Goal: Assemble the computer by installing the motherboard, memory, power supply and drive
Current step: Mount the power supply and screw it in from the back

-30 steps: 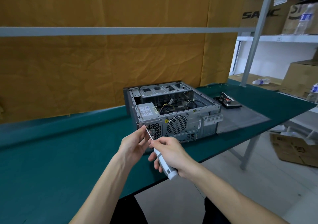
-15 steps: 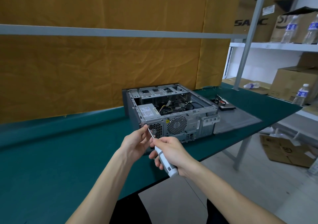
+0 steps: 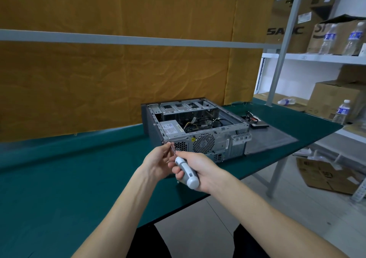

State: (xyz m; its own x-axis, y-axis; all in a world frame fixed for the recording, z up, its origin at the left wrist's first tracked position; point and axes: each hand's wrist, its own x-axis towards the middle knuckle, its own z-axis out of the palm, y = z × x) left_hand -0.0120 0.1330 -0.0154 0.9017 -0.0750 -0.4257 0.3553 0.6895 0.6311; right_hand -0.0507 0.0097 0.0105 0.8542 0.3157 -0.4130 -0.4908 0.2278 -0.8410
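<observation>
I am looking down on an open computer case (image 3: 196, 128) that is lying on its side on the green counter (image 3: 79, 178), its rear panel facing me and its open top showing the power supply (image 3: 171, 128) sitting in the near left corner with cables (image 3: 200, 124) bunched beside it. My right hand (image 3: 200, 167) is gripping the white handle of a screwdriver (image 3: 187, 171), fingers curled fully round it, and is angling the thin shaft up and left toward the top left corner of the rear panel. My left hand (image 3: 156, 161) is reaching to that same corner, its fingers (image 3: 168, 145) pinching the shaft near the tip, right against the metal edge; whether a screw is sitting under the tip I cannot tell. A drive (image 3: 257, 124) with a red and black cable on it is lying on a grey mat (image 3: 275, 138) just to the right of the case. Behind the counter an ochre cloth (image 3: 118, 59) is hanging, and to the right shelves are carrying cardboard boxes (image 3: 334, 101) and water bottles (image 3: 341, 112).
</observation>
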